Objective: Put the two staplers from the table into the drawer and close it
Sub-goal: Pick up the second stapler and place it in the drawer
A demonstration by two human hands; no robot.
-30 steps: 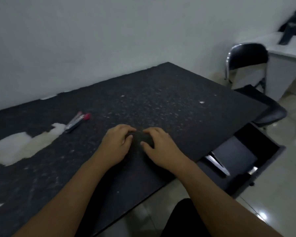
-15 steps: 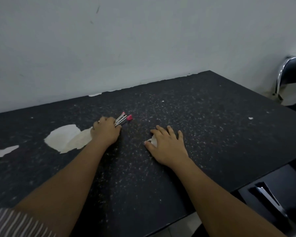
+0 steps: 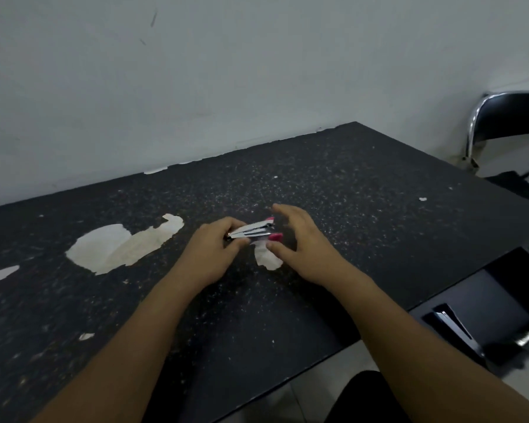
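Black speckled bench [image 3: 348,209] by white wall | left hand [image 3: 209,251] gripped pink-tipped stapler [image 3: 252,232] above bench | right hand [image 3: 300,242] spread open beside it | second stapler [image 3: 452,323] lay in open drawer [image 3: 486,300]

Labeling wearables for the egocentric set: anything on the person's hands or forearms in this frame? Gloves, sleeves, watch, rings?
No gloves, watch or wristband: the left hand and right hand are bare, as are both forearms as far as the frame shows. No sleeve shows in this frame. A small dark spot sits at the left hand's fingers; too blurred to tell whether it is a ring.
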